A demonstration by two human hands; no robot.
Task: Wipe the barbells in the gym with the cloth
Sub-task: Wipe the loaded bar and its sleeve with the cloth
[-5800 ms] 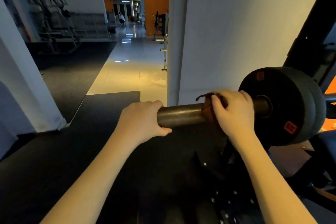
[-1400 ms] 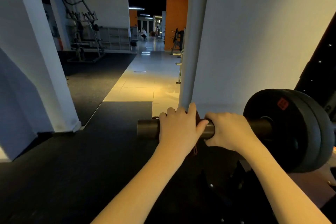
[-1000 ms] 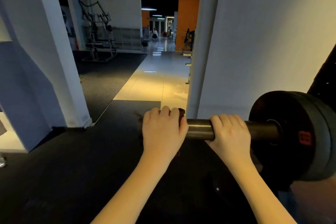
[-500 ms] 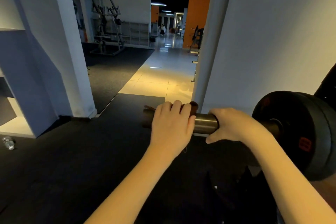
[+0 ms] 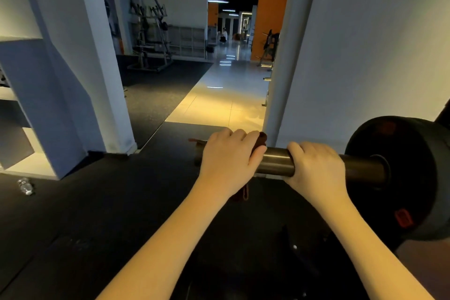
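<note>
Barbell (image 5: pixel 277 162) 1, cloth (image 5: pixel 262 140) 1

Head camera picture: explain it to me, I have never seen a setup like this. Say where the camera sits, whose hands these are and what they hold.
There is no machine here. A person wears one camera on the head, looking forward and down, so the two bare arms are their own. The left hand grips a dark red cloth wrapped over the end of a barbell. The right hand grips the bare metal beside it, next to the black weight plates. Below is a dark floor mat, with a water bottle lying on it at the left. The place is a gym.
</note>
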